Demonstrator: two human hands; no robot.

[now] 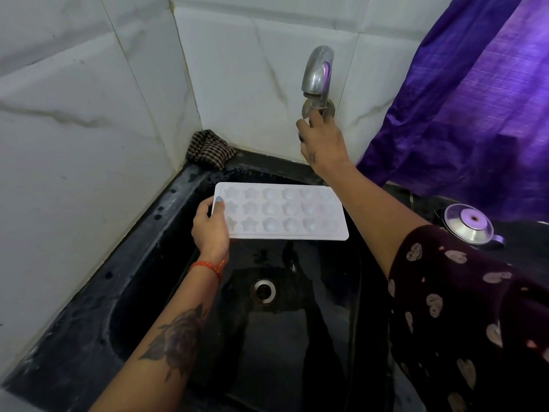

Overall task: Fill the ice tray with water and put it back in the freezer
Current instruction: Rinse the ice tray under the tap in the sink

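Tray was held level over the black sink, well below the tap and slightly to its left, with the left hand pinching its short left edge, thumb on top and fingers beneath. The cups looked dry, star shapes at the left and rounder ones to the right, though the white plastic made that hard to judge. No water ran from the spout. The right hand reached up to the tap's base at the wall, fingers curled about something there, probably the valve; whether they had closed on it I could not tell.

The step in hand seemed to be opening the tap, so filling had not yet begun. To do it well, the valve probably wanted only a small turn: a thin stream would fill shallow cups without splashing out. The tray likely needed shifting right and back, so the spout stood over a cup. A one-edge pinch would sag as water added weight, so the right hand ought to come down to the free end once the flow was set. Holding it flat and passing it slowly under the stream should fill every row evenly.
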